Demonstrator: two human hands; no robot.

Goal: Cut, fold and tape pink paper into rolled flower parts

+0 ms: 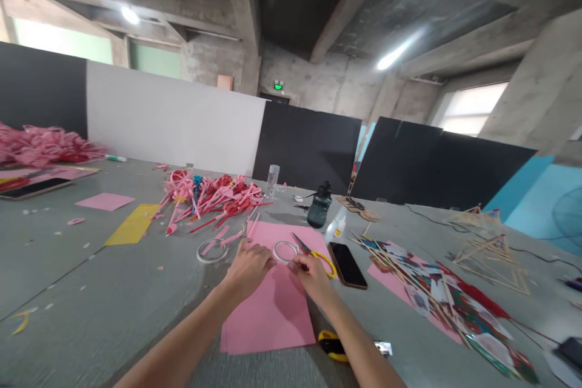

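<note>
Centrally, a white ring [285, 242] sits over the pink paper [273, 321], between the person's two hands. The right hand [313, 279] has thumb and forefinger pinched together on the ring's near right edge. The left hand [250, 264] is just beside the ring's left side, back upward, fingers curled; whether they grip anything cannot be told.

Yellow-handled scissors [328, 262] lie on the paper just beyond the right hand, blades pointing away and to the left. A phone [348, 265] lies close by on their right, and a yellow-and-black tool [334, 345] is partly covered by the right forearm. Left of the left hand, a second ring [211, 261] lies on the table [150, 291]. Beyond it are a heap of pink and red strips [222, 191] and a yellow sheet [133, 224]. A dark bottle [319, 209] stands behind the paper.
</note>
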